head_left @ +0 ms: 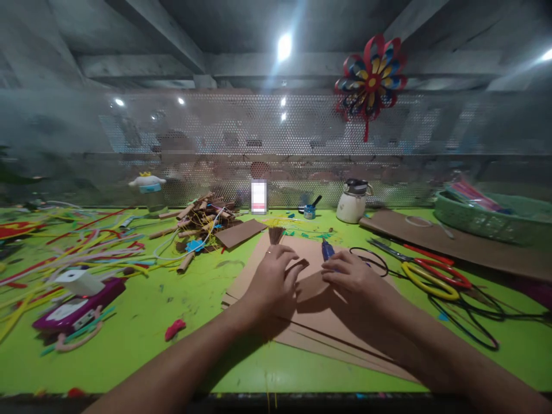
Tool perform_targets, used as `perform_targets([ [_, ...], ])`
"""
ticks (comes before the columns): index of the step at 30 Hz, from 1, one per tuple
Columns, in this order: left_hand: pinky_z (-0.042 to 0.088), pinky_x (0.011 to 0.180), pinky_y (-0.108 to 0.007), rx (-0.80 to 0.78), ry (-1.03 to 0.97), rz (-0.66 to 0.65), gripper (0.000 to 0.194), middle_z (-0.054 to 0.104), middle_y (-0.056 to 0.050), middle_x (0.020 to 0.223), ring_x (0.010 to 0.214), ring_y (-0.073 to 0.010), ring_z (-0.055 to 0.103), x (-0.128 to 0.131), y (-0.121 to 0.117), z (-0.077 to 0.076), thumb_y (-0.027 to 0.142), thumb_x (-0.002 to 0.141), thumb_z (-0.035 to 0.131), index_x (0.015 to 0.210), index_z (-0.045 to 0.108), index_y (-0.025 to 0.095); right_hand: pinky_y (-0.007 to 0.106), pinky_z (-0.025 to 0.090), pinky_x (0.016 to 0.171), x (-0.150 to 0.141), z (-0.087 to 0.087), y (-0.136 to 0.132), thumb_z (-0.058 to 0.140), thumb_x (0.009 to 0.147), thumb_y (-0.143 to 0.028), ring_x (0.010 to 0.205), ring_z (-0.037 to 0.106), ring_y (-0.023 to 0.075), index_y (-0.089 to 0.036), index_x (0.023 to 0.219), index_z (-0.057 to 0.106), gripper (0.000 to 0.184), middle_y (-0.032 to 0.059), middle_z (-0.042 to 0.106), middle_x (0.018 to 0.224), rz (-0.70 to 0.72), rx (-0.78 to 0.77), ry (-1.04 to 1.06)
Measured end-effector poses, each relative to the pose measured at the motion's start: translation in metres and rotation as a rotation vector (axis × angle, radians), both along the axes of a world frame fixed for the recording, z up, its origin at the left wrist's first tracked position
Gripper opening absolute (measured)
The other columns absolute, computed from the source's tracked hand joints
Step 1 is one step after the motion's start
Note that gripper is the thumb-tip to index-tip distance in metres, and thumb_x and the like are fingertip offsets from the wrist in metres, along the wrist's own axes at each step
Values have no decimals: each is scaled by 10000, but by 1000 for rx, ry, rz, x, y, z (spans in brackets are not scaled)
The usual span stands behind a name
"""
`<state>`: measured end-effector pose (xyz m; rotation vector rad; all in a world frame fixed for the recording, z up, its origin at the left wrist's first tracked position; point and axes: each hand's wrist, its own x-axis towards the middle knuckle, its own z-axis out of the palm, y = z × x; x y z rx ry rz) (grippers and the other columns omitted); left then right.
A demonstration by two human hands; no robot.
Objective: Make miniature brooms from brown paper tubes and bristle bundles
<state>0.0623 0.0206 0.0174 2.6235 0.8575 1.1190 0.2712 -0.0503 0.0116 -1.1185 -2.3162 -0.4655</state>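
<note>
Because it looks thin, brown paper piece (314, 289) likely light, bendable, easily creased | over stacked sheets (345, 332) on worktop (142, 322) | hold opposite edges | left hand (271, 271): fingers pinching curled edge | right hand (352, 275): fingers at other edge, closure hidden

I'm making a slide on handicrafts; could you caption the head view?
Two hands hold a piece of brown card over stacked brown sheets on a cluttered green table, scissors lying to the right.

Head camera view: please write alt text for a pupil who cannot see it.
A person's left hand and right hand hold a piece of brown card over stacked brown sheets on a green table, with scissors to the right.
</note>
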Motion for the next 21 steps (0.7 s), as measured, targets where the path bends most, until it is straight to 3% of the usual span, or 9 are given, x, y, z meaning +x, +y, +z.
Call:
perform_targets([
  [4, 428, 799, -319, -407, -87, -153, 281, 628, -86, 931, 900, -208, 554, 5, -5, 10, 377, 846, 502, 912, 652, 149, 430, 467, 822, 9, 15, -13, 511, 788, -38, 1011, 497, 235, -165, 1050, 616, 310, 135, 619, 1092, 65, 94, 70],
  [8, 452, 672, -288, -1117, -245, -342, 473, 663, -112, 882, 789, -201, 600, -1, -8, 18, 521, 830, 473, 951, 666, 106, 455, 455, 868, 2, 18, -22, 493, 791, -5, 1082, 469, 260, -156, 1142, 588, 394, 153, 584, 1164, 39, 203, 130],
  [10, 465, 690, -287, -1360, -383, -436, 476, 674, -128, 895, 781, -194, 616, -5, -6, 16, 501, 779, 571, 1003, 657, 90, 454, 445, 881, -5, 16, -22, 483, 786, 20, 1088, 471, 259, -157, 1159, 585, 426, 152, 585, 1165, 53, 219, 137],
  [13, 469, 767, -309, -1430, -548, -477, 455, 688, -143, 901, 781, -199, 634, -10, 0, 10, 397, 688, 708, 1000, 667, 68, 451, 423, 906, -12, 17, -19, 494, 765, 21, 1104, 468, 252, -198, 1179, 579, 476, 120, 573, 1193, 115, 121, 200],
  [15, 473, 774, -321, -1415, -598, -452, 444, 696, -147, 879, 769, -209, 642, -12, 5, 6, 386, 680, 718, 978, 679, 59, 452, 406, 928, -12, 22, -15, 531, 747, -28, 1135, 459, 259, -218, 1196, 567, 489, 104, 540, 1241, 92, -18, 383],
  [18, 482, 755, -321, -1400, -592, -410, 424, 701, -150, 855, 771, -219, 645, -12, 6, 5, 361, 678, 723, 970, 687, 56, 407, 460, 839, -9, 32, -4, 546, 782, -182, 1019, 551, 247, -187, 1165, 587, 385, 117, 581, 1168, -7, -404, 904],
  [21, 480, 740, -306, -1401, -603, -416, 417, 694, -154, 888, 790, -213, 636, -9, 0, 6, 312, 672, 732, 1004, 679, 66, 315, 466, 644, -14, 35, 8, 541, 819, -381, 719, 589, 175, -126, 922, 685, 311, 93, 657, 853, -4, -815, 1225],
])
